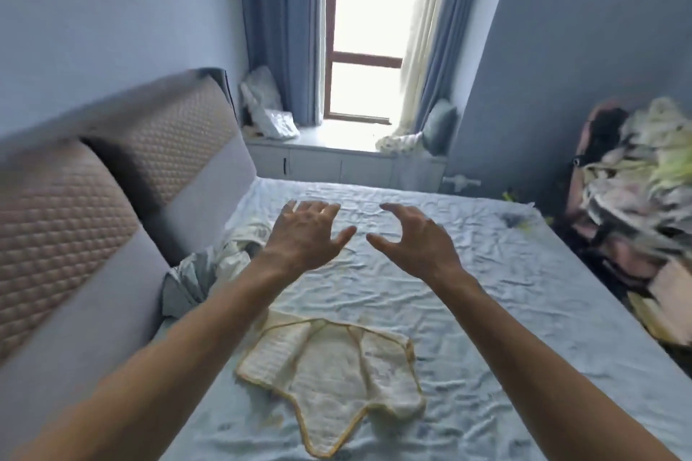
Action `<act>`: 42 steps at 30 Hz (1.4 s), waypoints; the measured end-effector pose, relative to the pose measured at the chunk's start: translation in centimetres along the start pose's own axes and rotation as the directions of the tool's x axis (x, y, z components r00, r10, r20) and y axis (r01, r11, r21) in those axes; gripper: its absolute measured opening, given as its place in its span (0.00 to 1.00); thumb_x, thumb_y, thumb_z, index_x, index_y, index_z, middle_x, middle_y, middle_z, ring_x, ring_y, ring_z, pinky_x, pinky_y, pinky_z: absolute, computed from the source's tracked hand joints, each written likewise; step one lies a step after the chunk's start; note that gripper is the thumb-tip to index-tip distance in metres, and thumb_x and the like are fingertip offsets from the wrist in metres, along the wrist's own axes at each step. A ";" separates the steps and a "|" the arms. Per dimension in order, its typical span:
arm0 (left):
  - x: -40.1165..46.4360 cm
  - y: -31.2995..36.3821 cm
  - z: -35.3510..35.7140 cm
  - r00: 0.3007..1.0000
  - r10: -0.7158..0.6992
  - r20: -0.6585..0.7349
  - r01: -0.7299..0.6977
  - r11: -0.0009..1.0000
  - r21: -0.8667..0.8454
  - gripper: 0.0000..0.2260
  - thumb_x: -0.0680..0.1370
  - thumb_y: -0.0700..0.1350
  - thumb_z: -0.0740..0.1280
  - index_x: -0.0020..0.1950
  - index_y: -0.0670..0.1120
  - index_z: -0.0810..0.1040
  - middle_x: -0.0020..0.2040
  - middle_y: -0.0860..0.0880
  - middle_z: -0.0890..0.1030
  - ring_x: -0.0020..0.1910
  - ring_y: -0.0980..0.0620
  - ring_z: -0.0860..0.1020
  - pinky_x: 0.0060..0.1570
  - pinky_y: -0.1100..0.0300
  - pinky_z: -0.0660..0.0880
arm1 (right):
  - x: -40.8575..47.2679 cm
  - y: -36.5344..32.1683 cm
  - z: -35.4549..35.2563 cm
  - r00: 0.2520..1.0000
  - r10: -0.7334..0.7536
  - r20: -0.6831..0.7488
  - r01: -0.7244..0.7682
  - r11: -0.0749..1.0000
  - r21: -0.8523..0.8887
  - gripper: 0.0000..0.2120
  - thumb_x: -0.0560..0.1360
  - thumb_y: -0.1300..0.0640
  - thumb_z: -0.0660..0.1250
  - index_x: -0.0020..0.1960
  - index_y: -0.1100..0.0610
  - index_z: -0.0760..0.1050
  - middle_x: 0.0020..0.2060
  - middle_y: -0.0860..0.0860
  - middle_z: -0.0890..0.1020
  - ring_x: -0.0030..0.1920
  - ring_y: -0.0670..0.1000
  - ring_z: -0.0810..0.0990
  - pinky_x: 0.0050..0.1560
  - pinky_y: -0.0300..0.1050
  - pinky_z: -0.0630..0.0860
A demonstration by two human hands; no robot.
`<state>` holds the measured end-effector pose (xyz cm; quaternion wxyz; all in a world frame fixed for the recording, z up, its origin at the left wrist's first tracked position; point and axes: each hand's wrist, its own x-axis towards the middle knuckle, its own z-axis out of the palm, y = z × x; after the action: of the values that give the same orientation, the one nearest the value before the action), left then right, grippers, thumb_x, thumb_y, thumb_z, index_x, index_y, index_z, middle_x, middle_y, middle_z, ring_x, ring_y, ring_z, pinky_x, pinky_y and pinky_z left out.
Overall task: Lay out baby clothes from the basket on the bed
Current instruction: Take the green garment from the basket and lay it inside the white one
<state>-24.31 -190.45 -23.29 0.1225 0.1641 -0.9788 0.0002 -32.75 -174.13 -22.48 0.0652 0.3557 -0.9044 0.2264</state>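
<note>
We hold both arms out over the bed (486,273), whose pale blue sheet is badly creased. Our left hand (305,234) is spread flat, fingers fanned, gripping nothing; our right hand (413,238) is open too, though its fingers curl like a claw — neither touches the sheet, as far as we can tell. Below our forearms a cream baby garment (337,374) with yellow trim lies flat on the bed. A crumpled bundle of cloth (209,266) sits by the padded headboard (123,198). To the right, beside the bed, stands a heap of clothes (633,191) (too blurred to sort out).
</note>
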 end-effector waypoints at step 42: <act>-21.2 70.2 -28.9 0.616 0.719 -0.321 -0.787 0.540 -0.299 0.23 0.80 0.56 0.49 0.69 0.45 0.67 0.68 0.42 0.68 0.68 0.43 0.66 0.67 0.46 0.57 | -60.7 20.4 -54.8 0.178 0.611 -0.771 -0.984 0.099 -0.149 0.27 0.77 0.43 0.56 0.71 0.55 0.61 0.66 0.55 0.73 0.65 0.58 0.72 0.66 0.55 0.63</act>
<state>-20.51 -116.10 2.43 0.2198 -0.3041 -0.9163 -0.1401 -4.01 -98.67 1.88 0.2826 -0.3632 -0.8877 -0.0156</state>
